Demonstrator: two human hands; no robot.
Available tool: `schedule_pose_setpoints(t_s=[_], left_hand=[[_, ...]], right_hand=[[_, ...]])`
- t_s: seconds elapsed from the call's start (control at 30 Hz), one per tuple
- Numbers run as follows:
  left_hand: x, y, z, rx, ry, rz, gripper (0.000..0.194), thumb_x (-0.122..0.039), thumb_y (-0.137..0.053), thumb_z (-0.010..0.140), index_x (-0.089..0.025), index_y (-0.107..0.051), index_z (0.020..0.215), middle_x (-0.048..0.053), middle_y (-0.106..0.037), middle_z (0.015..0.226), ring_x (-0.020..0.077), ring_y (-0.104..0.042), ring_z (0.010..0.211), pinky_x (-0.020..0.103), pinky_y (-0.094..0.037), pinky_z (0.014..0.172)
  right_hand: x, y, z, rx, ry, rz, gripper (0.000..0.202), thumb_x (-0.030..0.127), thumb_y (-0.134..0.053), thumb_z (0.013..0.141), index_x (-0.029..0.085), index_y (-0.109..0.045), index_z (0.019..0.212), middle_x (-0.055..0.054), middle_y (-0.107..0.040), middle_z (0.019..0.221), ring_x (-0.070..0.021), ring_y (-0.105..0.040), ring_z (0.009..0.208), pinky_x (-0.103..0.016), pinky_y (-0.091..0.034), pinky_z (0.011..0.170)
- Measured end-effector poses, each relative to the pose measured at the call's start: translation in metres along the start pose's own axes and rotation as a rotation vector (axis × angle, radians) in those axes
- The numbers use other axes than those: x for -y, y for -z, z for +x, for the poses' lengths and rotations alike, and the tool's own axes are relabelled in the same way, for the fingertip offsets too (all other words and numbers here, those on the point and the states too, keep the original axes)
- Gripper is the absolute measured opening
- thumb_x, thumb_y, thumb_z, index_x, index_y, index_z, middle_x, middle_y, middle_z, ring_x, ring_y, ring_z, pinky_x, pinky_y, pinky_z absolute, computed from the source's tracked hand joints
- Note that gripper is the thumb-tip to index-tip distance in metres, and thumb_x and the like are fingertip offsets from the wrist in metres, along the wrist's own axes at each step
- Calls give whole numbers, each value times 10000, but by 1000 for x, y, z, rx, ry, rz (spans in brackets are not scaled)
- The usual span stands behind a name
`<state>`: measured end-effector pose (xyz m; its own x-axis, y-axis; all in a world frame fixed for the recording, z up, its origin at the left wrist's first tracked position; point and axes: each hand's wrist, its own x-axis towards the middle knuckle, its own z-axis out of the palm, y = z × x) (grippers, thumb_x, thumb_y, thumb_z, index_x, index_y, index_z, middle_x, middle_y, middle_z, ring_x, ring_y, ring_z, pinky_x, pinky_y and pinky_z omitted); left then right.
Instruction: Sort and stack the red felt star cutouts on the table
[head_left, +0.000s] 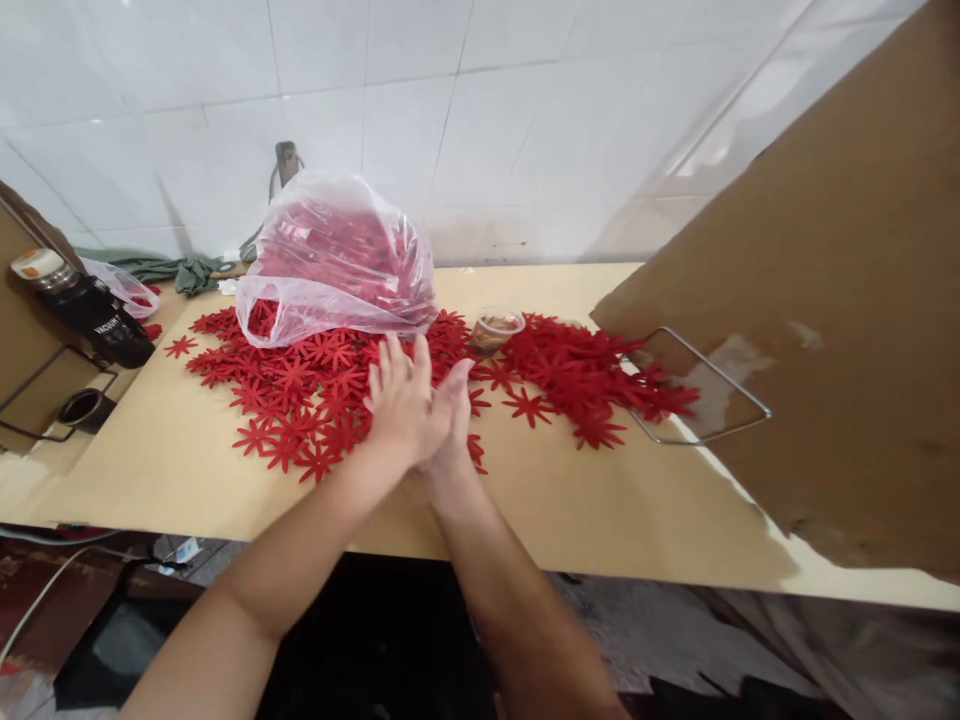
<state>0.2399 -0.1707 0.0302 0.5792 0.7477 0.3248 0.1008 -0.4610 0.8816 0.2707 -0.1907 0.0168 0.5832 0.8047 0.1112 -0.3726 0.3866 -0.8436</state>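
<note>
My left hand [401, 405] and my right hand [459, 385] are pressed palm to palm, fingers stretched out, just above the tan tabletop [600, 510]. The left hand covers most of the right. Nothing shows between them. They hover over the near edge of a spread of red felt flower cut-outs [300, 400]. A second heap of the same flowers [577, 370] lies to the right. Behind the hands sits a clear plastic bag [337, 260] stuffed with more red pieces. A small clear cup [496, 325] stands between the two heaps.
A large sheet of brown cardboard [847, 300] leans in from the right over a wire frame [705, 400]. At the left stand a black device [97, 310], another wire frame and a green cloth [180, 270]. A white tiled wall backs the table.
</note>
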Motion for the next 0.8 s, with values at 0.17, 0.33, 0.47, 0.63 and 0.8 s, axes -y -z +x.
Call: schedule_pose_setpoints(t_s=[0.17, 0.33, 0.47, 0.63, 0.8], left_hand=[[3, -5, -2, -8, 49, 42, 679, -530, -414, 794, -214, -284, 1380, 44, -15, 1512, 193, 61, 1386, 346, 99, 1098], [3, -1, 0, 33, 73, 130, 686, -564, -370, 799, -214, -276, 1381, 63, -1, 1512, 210, 79, 1383, 384, 91, 1096], [-2, 3, -4, 77, 10, 201, 690, -553, -315, 824, -198, -200, 1405, 83, -5, 1512, 212, 75, 1383, 405, 62, 1103], [9, 5, 7, 152, -5, 328, 692, -576, -269, 828, -148, -299, 1371, 126, -50, 1507, 265, 37, 1381, 424, 16, 1112], [11, 4, 7, 132, 107, 453, 740, -559, -186, 849, -60, -181, 1395, 197, -5, 1491, 283, 78, 1368, 456, -39, 1112]], right_hand=[[1, -6, -9, -2, 52, 55, 781, 695, -18, 781, 275, -353, 1348, -36, -404, 1382, -191, -375, 1270, -472, -248, 1045], [1, -7, -7, -11, 86, 57, 760, 702, -62, 783, 284, -407, 1315, -14, -408, 1379, -189, -331, 1297, -465, -231, 1061], [-1, 3, 4, -7, 3, 64, 766, 706, -57, 783, 281, -432, 1298, -19, -456, 1341, -171, -299, 1315, -462, -212, 1075], [-6, 1, -2, 26, -75, 305, 646, 669, -188, 808, 305, -450, 1273, 4, -464, 1334, -172, -341, 1292, -442, -257, 1071], [-4, 1, -3, 34, -187, 483, 620, 678, -296, 784, 254, -561, 1151, -28, -554, 1237, -187, -374, 1269, -413, -314, 1056]])
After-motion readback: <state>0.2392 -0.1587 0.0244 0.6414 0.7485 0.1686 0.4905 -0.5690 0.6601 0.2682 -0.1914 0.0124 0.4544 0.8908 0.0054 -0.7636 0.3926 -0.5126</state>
